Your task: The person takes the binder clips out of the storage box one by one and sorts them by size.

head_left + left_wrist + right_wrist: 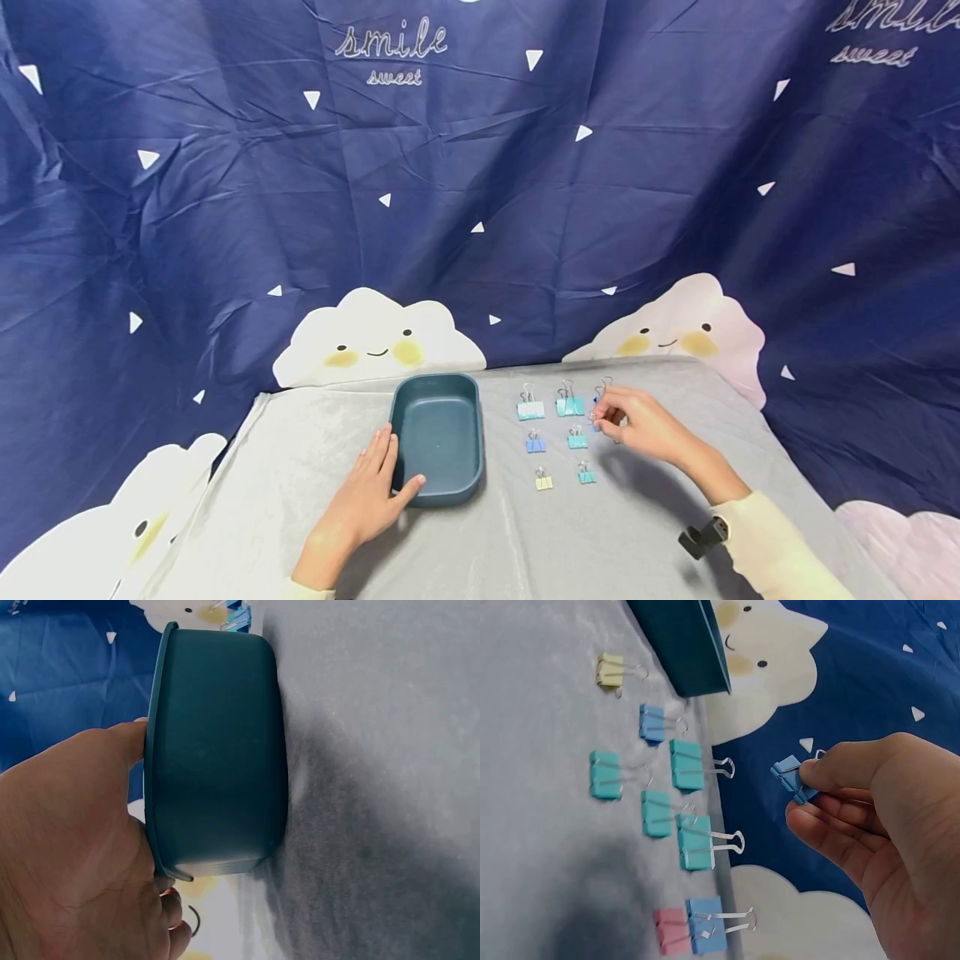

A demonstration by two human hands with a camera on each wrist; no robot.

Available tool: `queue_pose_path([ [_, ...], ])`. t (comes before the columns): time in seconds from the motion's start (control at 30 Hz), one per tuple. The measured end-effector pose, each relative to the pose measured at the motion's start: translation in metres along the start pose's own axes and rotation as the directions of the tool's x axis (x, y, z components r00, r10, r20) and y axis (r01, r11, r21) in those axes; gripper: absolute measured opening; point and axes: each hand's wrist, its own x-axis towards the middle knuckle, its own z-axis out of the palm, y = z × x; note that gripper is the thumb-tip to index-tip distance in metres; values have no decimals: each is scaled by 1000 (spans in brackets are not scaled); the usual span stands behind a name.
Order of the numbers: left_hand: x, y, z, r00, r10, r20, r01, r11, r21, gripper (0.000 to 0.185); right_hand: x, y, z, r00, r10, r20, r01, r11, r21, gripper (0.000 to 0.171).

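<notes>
My right hand pinches a small blue binder clip between thumb and fingers, held above the cloth. Beneath and beside it lie several binder clips in rows: teal ones, a blue one and a yellow one. A larger blue clip and a pink clip lie side by side, mostly hidden by the hand in the head view. My left hand rests on the left rim of a dark teal bin, fingers fairly straight, thumb over the near corner.
A grey cloth covers the table. Behind it hangs a navy curtain printed with clouds and triangles. The bin stands left of the clips, and its inside shows only its bare floor. A black strap or device sits at the right wrist.
</notes>
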Motion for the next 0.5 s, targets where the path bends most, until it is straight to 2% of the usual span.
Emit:
queue_pose_path([
  [0.17, -1, 1, 0, 1000, -5, 3, 5, 1000, -3, 96, -15, 9, -1, 999, 41, -8, -41, 999, 14, 24],
  [0.33, 0, 2, -1, 1000, -5, 4, 5, 1000, -9, 96, -29, 17, 2, 999, 42, -32, -41, 999, 16, 25],
  [0.5, 0, 1, 0, 1000, -8, 5, 8, 1000, -17, 96, -42, 26, 4, 997, 76, -18, -76, 997, 7, 24],
])
